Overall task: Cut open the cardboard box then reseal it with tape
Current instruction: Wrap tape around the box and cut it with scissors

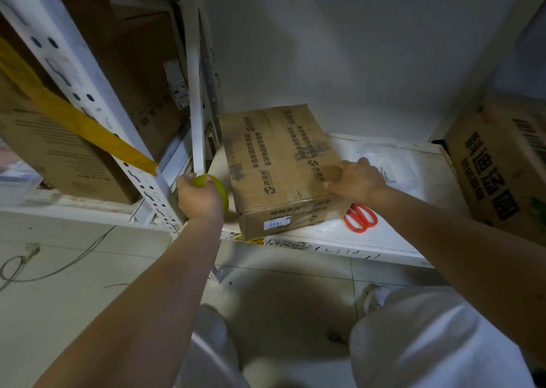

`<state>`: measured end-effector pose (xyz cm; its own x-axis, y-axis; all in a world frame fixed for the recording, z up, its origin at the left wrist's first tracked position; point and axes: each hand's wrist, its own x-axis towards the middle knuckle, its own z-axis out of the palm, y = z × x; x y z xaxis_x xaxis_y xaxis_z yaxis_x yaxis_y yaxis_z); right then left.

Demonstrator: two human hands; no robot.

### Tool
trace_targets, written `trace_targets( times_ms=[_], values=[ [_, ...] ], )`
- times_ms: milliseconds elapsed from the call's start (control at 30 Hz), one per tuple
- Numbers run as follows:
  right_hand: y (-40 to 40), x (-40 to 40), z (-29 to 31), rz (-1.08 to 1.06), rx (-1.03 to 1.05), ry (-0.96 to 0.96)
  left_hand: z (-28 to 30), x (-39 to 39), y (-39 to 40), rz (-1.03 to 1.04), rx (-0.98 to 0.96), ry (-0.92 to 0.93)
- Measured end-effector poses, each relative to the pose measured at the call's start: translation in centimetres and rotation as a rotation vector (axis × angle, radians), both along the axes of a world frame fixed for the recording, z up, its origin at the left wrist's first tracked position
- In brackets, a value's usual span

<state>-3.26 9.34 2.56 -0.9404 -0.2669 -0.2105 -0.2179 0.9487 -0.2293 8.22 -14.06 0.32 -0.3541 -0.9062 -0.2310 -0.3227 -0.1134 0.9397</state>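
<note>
The cardboard box [280, 169] lies flat on a low white shelf [354, 243], its near end just at the shelf's front edge and its length running back toward the wall. The left hand [199, 197] grips a yellow-green roll of tape [220, 189] just beside the box's left near corner, fingers curled round the roll; holding it there probably keeps the tape ready to be run over the box. The right hand [356, 181] rests on the right edge of the box top, fingers bent over it, most likely to steady the box or turn it so that it does not slide while tape goes on. A pair of orange-handled scissors [360, 217] lies on the shelf just beside the box's right near corner, partly under the right forearm, set down within reach and not in use, which suggests that cutting is not the step in hand.

The box is brown, printed with dark lettering and logos along its top, and carries a small white label on its near end face. A glossy strip seems to cross the near top edge, though blur makes it hard to tell whether that is tape. The flaps look closed and flat; whether the seam is cut cannot be made out
</note>
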Motion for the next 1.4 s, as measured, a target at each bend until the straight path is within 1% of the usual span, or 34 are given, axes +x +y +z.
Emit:
trace_targets(
  times_ms=[100,167,233,400,533,633,767,933,1067,1200,1333,1400],
  values=[
    [-1.2,0.8,1.0,0.022,0.025,0.073,1.1,0.7,-0.2,0.024,-0.092,0.035],
    [-2.3,1.4,1.5,0.065,-0.064,0.129,1.9,1.2,-0.2,0.016,-0.147,0.055],
    [-3.4,2.3,2.2,0.151,-0.209,0.154,2.8,1.9,0.0,-0.016,-0.181,0.074],
    [-6.3,5.2,4.5,0.371,-0.451,0.036,4.6,3.6,2.4,-0.146,-0.146,0.170],
    [-8.3,6.7,5.8,0.385,-0.606,0.059,5.5,4.8,4.6,-0.241,-0.109,0.223],
    [-8.8,7.5,6.9,0.416,-0.660,0.035,5.9,5.5,5.9,-0.318,-0.077,0.273],
    [-8.1,8.0,8.3,0.504,-0.598,0.054,6.2,6.1,7.2,-0.427,-0.070,0.308],
    [-6.7,8.7,9.3,0.518,-0.521,0.181,6.3,6.5,8.2,-0.504,-0.042,0.276],
    [-6.2,9.0,9.3,0.534,-0.372,0.281,6.2,6.8,8.7,-0.563,-0.025,0.241],
    [-6.2,9.0,8.5,0.554,-0.262,0.343,6.1,7.1,9.1,-0.594,0.004,0.257],
    [-6.2,8.8,7.8,0.562,-0.227,0.367,5.5,7.2,9.2,-0.600,0.127,0.304],
    [-6.1,8.6,7.5,0.579,-0.202,0.356,4.7,7.2,9.6,-0.592,0.135,0.303]
  ],
)
